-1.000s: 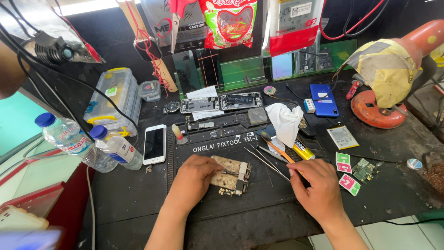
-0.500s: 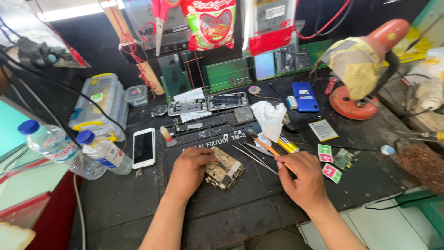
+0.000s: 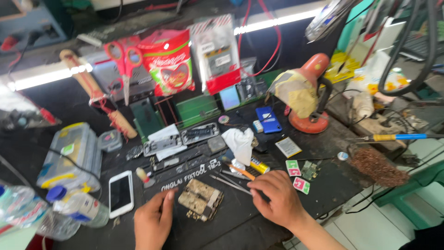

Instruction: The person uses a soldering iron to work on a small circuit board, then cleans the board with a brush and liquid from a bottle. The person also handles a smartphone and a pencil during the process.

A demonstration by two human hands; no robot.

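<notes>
Since the earlier frame the left hand (image 3: 155, 221) has slid off the phone chassis (image 3: 201, 199) and now lies flat on the dark mat (image 3: 231, 217) just left of it, fingers loosely together, holding nothing. Right hand (image 3: 276, 198) stays to the right of the chassis, fingers curled down over the loose tools; whether they pinch one I cannot tell. Between the two hands the chassis lies open side up, tilted, touched by neither hand.

Room on the worktop (image 3: 342, 180) is tight. Its front edge runs just below the wrists, and the right edge drops to a tiled floor past the copper wool (image 3: 378, 165). Bare mat shows only in front of the chassis and under the wrists. Metal tweezers (image 3: 229, 181) and an orange-handled tool (image 3: 240, 171) fan out right above the right hand's knuckles.

Counted: one white phone (image 3: 121, 193) face up left of the mat; two water bottles (image 3: 78, 208) at the left edge; two green-and-red cards (image 3: 296, 176) beside the right hand; one small circuit board (image 3: 311, 170) next to them; one crumpled tissue (image 3: 240, 142); one orange lamp (image 3: 307, 95); one red scissors (image 3: 124, 65) hanging behind.
</notes>
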